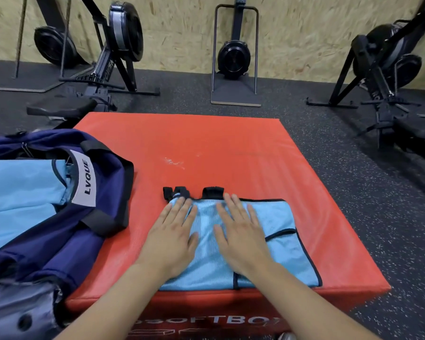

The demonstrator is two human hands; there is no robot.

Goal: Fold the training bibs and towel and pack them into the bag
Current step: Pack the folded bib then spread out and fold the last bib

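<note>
Hands flat, left hand [172,235] and right hand [241,238], fingers straight, on folded blue bib [277,222] atop red box [206,148].

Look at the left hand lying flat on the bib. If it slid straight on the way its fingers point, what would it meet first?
The left hand would most likely meet the black straps at the far edge of the bib, just past its fingers. Beyond them lies only bare red box.

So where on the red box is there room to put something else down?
The red box is bare across its far half, beyond the blue bib, and along its right edge. The near part is crowded: both hands press the bib, and the navy bag covers the left edge.
</note>
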